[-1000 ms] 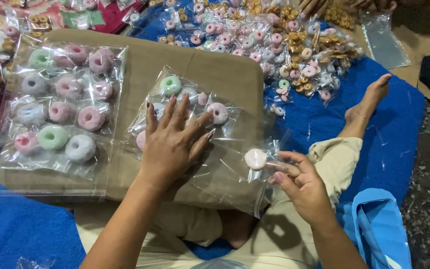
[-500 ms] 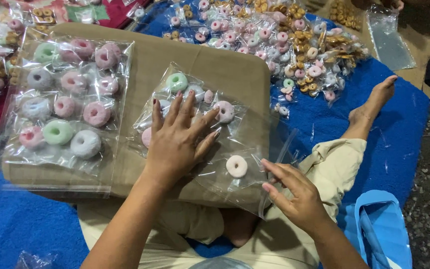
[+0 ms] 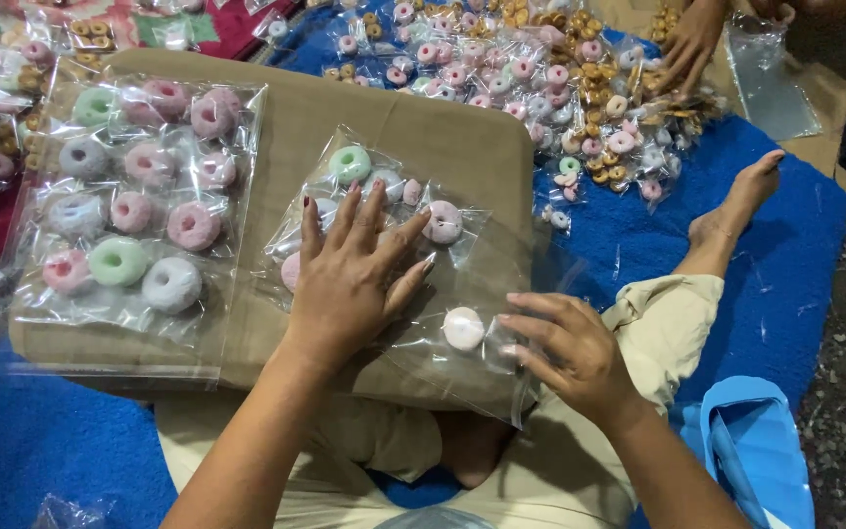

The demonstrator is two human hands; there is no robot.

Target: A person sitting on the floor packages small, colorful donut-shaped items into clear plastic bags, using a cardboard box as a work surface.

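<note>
My left hand (image 3: 350, 274) lies flat, fingers spread, on a clear plastic bag (image 3: 501, 274) that holds several small ring-shaped sweets, green (image 3: 350, 163), pink (image 3: 443, 222) and white. My right hand (image 3: 570, 353) rests at the bag's open near end, its fingertips touching a pale pink ring sweet (image 3: 463, 328) inside the bag. The bag lies on a tan cushion (image 3: 443, 127) over my lap.
A filled bag of ring sweets (image 3: 129, 211) lies on the cushion's left half. A heap of loose wrapped sweets (image 3: 540, 78) covers the blue cloth (image 3: 638, 245) ahead, where another person's hand (image 3: 687, 44) reaches in. My bare foot (image 3: 736, 211) stretches right; a blue item (image 3: 756, 451) lies nearby.
My right hand has carried the pale ring sweet from outside the bag's mouth into the bag and pushed it leftward. The left hand has stayed pressed on the bag.
</note>
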